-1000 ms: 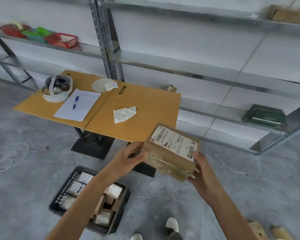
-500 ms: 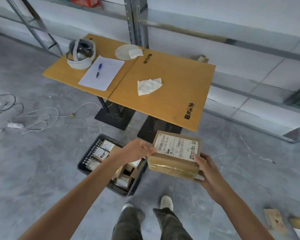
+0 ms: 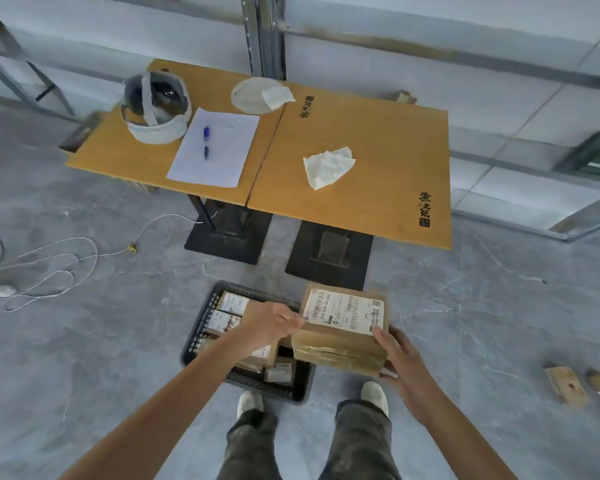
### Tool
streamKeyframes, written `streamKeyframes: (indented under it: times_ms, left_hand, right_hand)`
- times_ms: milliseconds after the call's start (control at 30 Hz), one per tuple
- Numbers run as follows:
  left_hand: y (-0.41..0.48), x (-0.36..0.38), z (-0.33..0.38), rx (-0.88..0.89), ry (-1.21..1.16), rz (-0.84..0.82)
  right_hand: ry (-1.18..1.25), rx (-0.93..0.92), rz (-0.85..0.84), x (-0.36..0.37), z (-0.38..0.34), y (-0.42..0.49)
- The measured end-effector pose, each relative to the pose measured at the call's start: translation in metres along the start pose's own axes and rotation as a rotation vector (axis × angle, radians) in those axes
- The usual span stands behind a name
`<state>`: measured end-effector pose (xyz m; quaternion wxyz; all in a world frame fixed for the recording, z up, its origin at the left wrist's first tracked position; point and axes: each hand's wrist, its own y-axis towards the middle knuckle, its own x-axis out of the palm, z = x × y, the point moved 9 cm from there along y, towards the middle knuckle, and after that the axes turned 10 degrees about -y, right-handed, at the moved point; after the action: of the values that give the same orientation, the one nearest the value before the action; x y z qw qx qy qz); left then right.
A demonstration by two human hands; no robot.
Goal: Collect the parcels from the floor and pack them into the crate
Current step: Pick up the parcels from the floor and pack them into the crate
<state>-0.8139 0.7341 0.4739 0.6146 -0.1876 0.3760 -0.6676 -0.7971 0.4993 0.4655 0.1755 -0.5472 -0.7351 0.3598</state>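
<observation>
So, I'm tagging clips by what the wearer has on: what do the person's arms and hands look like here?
The left forearm and right forearm are bare, no sleeve in view. The left hand and right hand wear no gloves; no watch, band or ring shows.

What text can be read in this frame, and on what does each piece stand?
"516 K20-00-03", final digits unsure: white shipping label on the brown cardboard parcel.
Rest of that label: too small.
Near black brush-character logo and far logo on the yellow wooden tabletops: not surely readable.
Labels on the packed parcels in the black plastic crate: blurred.
White paper sheet: print too faint.
</observation>
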Motion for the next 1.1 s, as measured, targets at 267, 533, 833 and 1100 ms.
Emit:
streamKeyframes:
  times_ms: [267,533,833,1100]
  left_hand:
    - [0.01,-0.029,-0.115,-0.271,-0.249,-0.031]
    - [0.048,-0.003,-0.227,-0.655,-0.488,-0.145]
    - [0.154,0.011,-0.301,-0.611,-0.468,-0.349]
    - [0.259,0.038,-0.35,-0.409,-0.599,-0.015]
  right_hand:
    - [-0.033,0.19,0.025,0.105,0.059,0.009]
    - [-0.264,0.286,0.003,0.137,0.119,0.073]
    - [-0.413,0.206,-0.304,0.171,0.179,0.198]
    - [-0.248,0.237,0.042,0.189,0.244,0.277]
